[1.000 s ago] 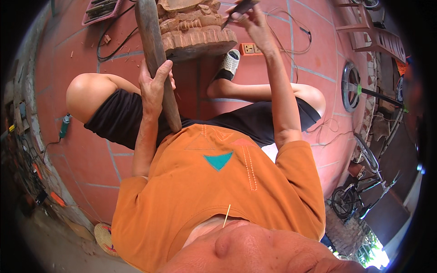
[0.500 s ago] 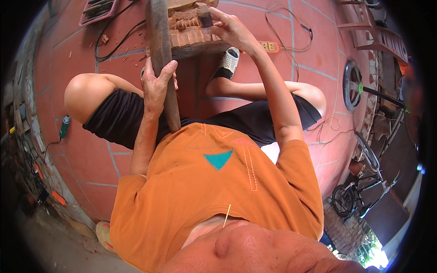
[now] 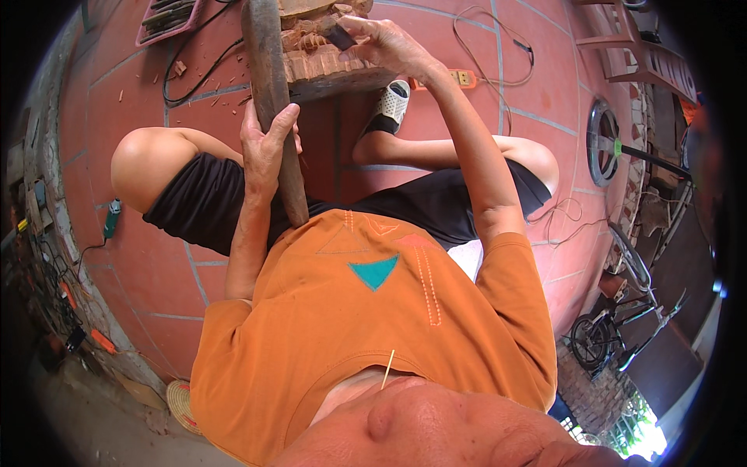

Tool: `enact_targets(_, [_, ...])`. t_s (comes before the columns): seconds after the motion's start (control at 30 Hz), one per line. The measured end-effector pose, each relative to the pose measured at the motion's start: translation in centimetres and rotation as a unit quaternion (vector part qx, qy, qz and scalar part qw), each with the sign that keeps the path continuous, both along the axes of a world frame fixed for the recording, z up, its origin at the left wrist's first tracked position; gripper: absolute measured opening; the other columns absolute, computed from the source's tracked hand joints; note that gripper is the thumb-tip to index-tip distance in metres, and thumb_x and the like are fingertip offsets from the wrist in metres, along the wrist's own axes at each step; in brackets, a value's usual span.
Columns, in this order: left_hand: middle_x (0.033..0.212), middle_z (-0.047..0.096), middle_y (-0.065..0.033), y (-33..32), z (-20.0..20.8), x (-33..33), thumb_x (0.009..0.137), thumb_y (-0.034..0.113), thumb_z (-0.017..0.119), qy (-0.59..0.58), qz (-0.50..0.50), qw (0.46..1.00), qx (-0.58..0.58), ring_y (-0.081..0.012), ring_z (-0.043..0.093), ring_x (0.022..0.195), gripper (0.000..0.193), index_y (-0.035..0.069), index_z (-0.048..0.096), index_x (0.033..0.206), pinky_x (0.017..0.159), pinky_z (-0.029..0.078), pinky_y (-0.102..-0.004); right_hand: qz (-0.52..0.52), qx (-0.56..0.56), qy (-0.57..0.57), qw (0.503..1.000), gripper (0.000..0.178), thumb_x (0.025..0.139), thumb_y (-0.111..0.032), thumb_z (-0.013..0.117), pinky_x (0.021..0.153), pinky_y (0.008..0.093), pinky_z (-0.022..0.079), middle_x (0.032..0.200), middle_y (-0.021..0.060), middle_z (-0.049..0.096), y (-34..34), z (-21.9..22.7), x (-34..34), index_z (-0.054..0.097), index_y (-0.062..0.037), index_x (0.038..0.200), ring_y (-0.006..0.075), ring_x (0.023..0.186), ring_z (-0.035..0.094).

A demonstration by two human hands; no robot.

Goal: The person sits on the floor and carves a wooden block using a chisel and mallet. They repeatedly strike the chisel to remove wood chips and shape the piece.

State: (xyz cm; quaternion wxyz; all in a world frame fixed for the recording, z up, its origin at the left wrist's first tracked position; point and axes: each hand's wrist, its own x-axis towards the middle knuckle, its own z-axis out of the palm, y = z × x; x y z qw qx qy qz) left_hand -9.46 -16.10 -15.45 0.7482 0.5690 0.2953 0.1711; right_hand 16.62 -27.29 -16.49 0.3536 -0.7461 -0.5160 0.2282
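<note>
My left hand (image 3: 267, 144) is closed round a long wooden club-shaped mallet (image 3: 268, 66), thick at its far end and tapering toward my belly. Just right of the mallet's thick end lies a reddish-brown block of wood (image 3: 331, 66) with a rough, carved surface. My right hand (image 3: 393, 48) reaches over the block. Its thumb and fingers pinch a short dark tool, seemingly a chisel (image 3: 340, 36), slanted against the carved wood. The fingers partly cover this tool, and its cutting end cannot be made out.
Wood chips (image 3: 180, 68) litter the tiled floor. A pink basket of tools (image 3: 167, 17) stands far left beside a black cable. To the right are an orange power strip (image 3: 459, 79), a loose cord, a wheel-like ring (image 3: 601, 144) and a bicycle (image 3: 599, 338). A green power tool (image 3: 111, 218) lies left.
The mallet's thick end has shifted slightly left, away from the dark chisel. The chisel has tilted and moved a little left, and my right hand has turned with it.
</note>
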Motion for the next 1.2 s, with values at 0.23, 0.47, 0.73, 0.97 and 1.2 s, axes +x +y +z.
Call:
enact_targets(0.23, [0.076,0.061,-0.0032,-0.1,0.3,0.0,0.097,0.027,0.074,-0.001,-0.012,1.000,0.007,-0.0090,0.059,0.055,0.036,0.003,0.055,0.115,0.051,0.053,-0.0237,0.004,-0.010,0.002,1.000,0.055,0.089,-0.020,0.079,0.073,0.0404,0.056,0.115,0.0149,0.076,0.7,-0.1,-0.1,0.060,-0.0212,0.140,0.0257,0.081,0.070])
enact_targets(0.47, [0.079,0.062,-0.0036,-0.1,0.4,-0.1,0.097,0.025,0.074,-0.004,-0.007,1.000,-0.003,-0.0090,0.060,0.058,0.034,0.003,0.055,0.115,0.052,0.053,-0.0241,0.011,-0.021,-0.046,0.999,0.060,0.087,-0.018,0.079,0.078,0.0420,0.057,0.114,0.0172,0.076,1.1,0.2,-0.1,0.058,-0.0215,0.142,0.0306,0.086,0.072])
enact_targets(0.73, [0.082,0.063,-0.0049,-0.4,1.2,-0.6,0.099,0.021,0.071,-0.110,0.090,0.990,0.007,-0.0117,0.060,0.058,0.025,0.001,0.058,0.108,0.053,0.052,-0.0256,0.028,-0.007,-0.060,0.998,0.059,0.086,-0.018,0.079,0.083,0.0443,0.057,0.118,0.0209,0.073,0.8,0.4,-0.6,0.059,-0.0187,0.142,0.0352,0.096,0.074])
enact_targets(0.97, [0.080,0.060,-0.0027,-0.6,2.1,-0.1,0.103,0.023,0.067,0.070,-0.075,0.994,0.037,-0.0100,0.059,0.057,0.026,0.004,0.056,0.117,0.051,0.050,-0.0226,0.046,-0.026,-0.127,0.990,0.052,0.085,-0.019,0.078,0.087,0.0470,0.056,0.117,0.0212,0.073,1.3,-0.5,-0.6,0.061,-0.0137,0.134,0.0409,0.102,0.071])
enact_targets(1.2, [0.080,0.060,-0.0034,0.3,2.0,-0.3,0.101,0.018,0.068,-0.117,0.101,0.988,-0.021,-0.0109,0.059,0.058,0.026,0.004,0.053,0.116,0.053,0.052,-0.0253,0.043,-0.037,-0.095,0.994,0.047,0.086,-0.017,0.076,0.085,0.0484,0.055,0.110,0.0202,0.073,1.4,-0.4,-0.8,0.061,-0.0132,0.131,0.0415,0.099,0.070])
